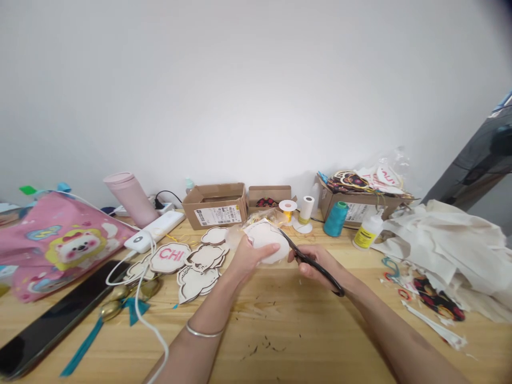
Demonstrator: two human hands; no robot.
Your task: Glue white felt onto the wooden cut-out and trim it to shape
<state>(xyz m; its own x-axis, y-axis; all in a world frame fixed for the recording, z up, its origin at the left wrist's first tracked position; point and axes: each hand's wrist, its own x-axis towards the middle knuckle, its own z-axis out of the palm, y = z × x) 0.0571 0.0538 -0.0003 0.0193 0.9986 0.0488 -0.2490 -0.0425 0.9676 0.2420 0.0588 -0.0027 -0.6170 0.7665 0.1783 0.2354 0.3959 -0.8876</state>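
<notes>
My left hand (253, 256) grips a white fabric patch (276, 252) with a rounded outline, its thumb lying across the front. In my right hand (314, 261) is a pair of black-handled scissors (328, 278), fingers wrapped about the handles. The blades reach up and left to the right edge of the patch; whether they are apart or closed I cannot tell. Left of my left hand lie several pale cloud-shaped pieces (196, 282) with dark outlines, and one piece lettered CHI (171, 257) in pink.
Cardboard boxes (216, 205) line the wall, with thread spools (336, 220) and a glue bottle (367, 233). Crumpled white fabric (444, 240) and scraps cover the right side. A pink bag (76, 240), tumbler (130, 197), black tray-like object (52, 325) and white cable (150, 320) occupy the left.
</notes>
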